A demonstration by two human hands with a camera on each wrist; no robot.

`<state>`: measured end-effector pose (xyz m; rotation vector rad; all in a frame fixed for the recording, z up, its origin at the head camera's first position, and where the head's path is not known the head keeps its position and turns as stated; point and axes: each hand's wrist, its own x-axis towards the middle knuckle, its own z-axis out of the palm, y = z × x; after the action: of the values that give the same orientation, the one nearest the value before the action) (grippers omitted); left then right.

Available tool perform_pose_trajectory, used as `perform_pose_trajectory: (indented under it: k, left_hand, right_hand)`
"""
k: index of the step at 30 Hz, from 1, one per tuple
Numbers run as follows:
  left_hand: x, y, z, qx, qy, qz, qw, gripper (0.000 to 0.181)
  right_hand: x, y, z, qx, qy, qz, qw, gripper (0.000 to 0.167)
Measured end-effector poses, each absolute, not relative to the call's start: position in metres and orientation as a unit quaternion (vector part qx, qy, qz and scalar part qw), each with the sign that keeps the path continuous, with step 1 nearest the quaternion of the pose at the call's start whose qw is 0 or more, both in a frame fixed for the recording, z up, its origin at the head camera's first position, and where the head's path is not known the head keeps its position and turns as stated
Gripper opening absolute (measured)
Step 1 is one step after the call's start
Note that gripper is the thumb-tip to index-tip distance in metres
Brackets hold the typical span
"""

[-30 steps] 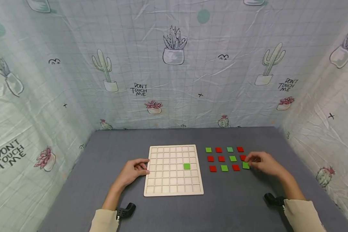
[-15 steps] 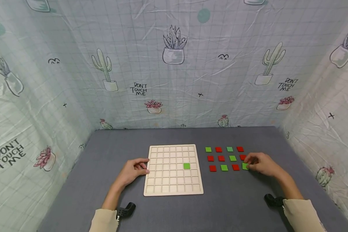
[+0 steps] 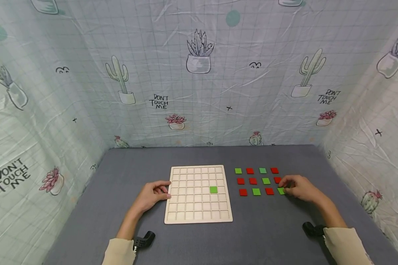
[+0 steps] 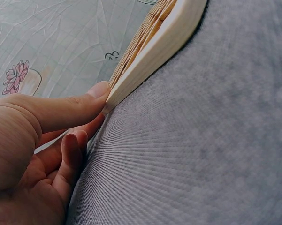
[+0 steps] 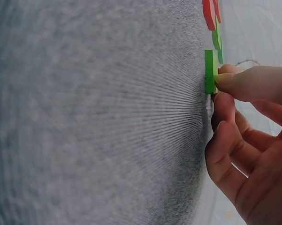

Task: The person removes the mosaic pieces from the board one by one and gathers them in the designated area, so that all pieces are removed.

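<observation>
In the head view a pale wooden grid board [image 3: 189,198] lies flat, one green tile [image 3: 213,189] sitting in a cell right of its middle. My left hand [image 3: 150,195] touches the board's left edge with thumb and forefinger, which are spread apart along it. The left wrist view has that thumb [image 4: 87,105] against the side of the board [image 4: 145,65]. To the right, my right hand [image 3: 298,187] pinches a bright green square tile [image 3: 280,191] at the near right end of the tile rows. In the right wrist view the thumb is on this tile [image 5: 210,71]; the forefinger is partly hidden.
Between board and right hand, several red and green tiles lie in three rows, among them a red tile [image 3: 269,191] and a green tile [image 3: 256,191]. The grey tabletop [image 3: 199,243] ends at a patterned cloth [image 3: 199,95] behind and on both sides.
The green tile at the right hand has shifted slightly toward the person, turning a little. The right hand has moved only slightly; the left hand and the board have stayed put.
</observation>
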<state>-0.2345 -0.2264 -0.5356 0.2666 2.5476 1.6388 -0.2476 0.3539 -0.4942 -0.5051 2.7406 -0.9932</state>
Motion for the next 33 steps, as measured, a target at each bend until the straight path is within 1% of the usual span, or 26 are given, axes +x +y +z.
perform_pose_trajectory:
  k: [19,26,33]
  left_hand:
    - [-0.233,-0.222,-0.532,0.078,0.847,0.523,0.051,0.049]
    - [-0.234,-0.227,-0.536,0.087,0.839,0.535,0.049,0.05]
    - [-0.235,-0.227,-0.536,0.093,0.837,0.537,0.047,0.05]
  right_hand:
    - [-0.247,0.353,-0.491,-0.17,0.936,-0.298,0.084,0.019]
    - [-0.246,0.344,-0.485,-0.171,0.947,-0.268,0.048,0.019]
    - [-0.247,0.313,-0.477,-0.187,0.946,-0.264,0.01,0.017]
